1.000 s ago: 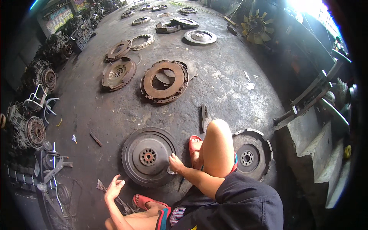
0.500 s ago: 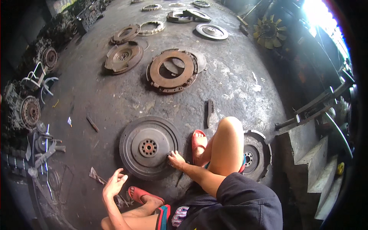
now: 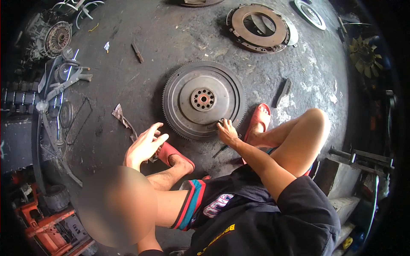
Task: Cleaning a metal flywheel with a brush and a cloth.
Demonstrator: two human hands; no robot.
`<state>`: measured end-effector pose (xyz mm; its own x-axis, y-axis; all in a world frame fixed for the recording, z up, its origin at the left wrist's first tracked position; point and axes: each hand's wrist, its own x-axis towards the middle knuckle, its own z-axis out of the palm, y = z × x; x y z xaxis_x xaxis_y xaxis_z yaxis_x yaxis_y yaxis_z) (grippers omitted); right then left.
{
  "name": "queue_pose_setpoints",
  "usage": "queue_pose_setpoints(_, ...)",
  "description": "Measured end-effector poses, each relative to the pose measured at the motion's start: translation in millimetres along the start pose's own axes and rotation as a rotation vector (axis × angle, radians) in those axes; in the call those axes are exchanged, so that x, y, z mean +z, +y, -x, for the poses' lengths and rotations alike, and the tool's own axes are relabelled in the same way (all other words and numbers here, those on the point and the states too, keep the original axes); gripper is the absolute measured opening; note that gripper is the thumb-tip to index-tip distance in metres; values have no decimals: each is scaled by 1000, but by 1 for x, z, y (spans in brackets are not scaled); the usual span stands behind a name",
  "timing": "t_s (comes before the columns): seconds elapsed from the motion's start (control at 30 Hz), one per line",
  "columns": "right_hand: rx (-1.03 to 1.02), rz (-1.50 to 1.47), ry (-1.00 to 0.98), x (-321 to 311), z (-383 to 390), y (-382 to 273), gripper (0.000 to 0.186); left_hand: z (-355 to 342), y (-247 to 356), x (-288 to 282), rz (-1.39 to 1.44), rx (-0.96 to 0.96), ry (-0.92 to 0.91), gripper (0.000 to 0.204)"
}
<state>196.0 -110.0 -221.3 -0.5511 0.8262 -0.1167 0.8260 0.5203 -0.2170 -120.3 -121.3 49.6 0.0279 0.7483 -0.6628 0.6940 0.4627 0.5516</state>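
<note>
A large grey flywheel (image 3: 188, 87) with a toothed rim and a coppery, holed hub (image 3: 203, 99) lies flat on the floor in front of me. My right hand (image 3: 227, 132) rests at its lower right part, fingers pinched around a small dark piece (image 3: 221, 122) too small to name. Off the flywheel's lower left edge, my left hand (image 3: 146, 144) hovers with fingers apart, holding nothing. Below my right hand a thin dark tool (image 3: 220, 151) lies on the floor, partly hidden. A crumpled strip of cloth or paper (image 3: 124, 120) lies beside my left hand.
Beyond the flywheel lies a rusty ring-shaped clutch plate (image 3: 239, 25). A flat dark bar (image 3: 283, 93) and a short rod (image 3: 137, 53) lie on the floor. Metal parts (image 3: 57, 85) and an orange jack-like frame (image 3: 55, 230) crowd the left; concrete steps (image 3: 335, 181) stand right.
My view has tilted down and turned, so the flywheel sits higher and farther right in the picture. Both hands keep about the same places beside the flywheel.
</note>
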Motion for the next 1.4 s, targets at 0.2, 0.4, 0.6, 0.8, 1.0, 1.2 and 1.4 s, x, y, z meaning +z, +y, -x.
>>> queue_pose_setpoints(0.2, -76, -135, -40, 31, -3, 17, 24, 6, 20, 1, -53, -3, -6, 63)
queue_pose_setpoints(0.4, 38, -679, 223, 18, -81, 23, 23, 19, 33, 27, -354, 259, 124, 57)
queue_pose_setpoints(0.6, 139, -546, 533, 0, -239, 53, 4, 50, 67, 74, -462, 454, -34, 59)
queue_pose_setpoints(0.8, -226, -186, -159, 35, -241, -34, 20, 86, 86, 66, -585, 384, -165, 64)
queue_pose_setpoints(1.0, -731, -209, -20, 60, -224, -32, 22, 76, 81, 53, -618, 408, -109, 60)
queue_pose_setpoints(1.2, -291, -101, 279, 13, -305, 100, 18, 72, 87, 47, -632, 354, -65, 59)
queue_pose_setpoints(1.4, 256, -191, 366, -42, -214, 215, 21, 67, 80, 55, -516, 285, -185, 64)
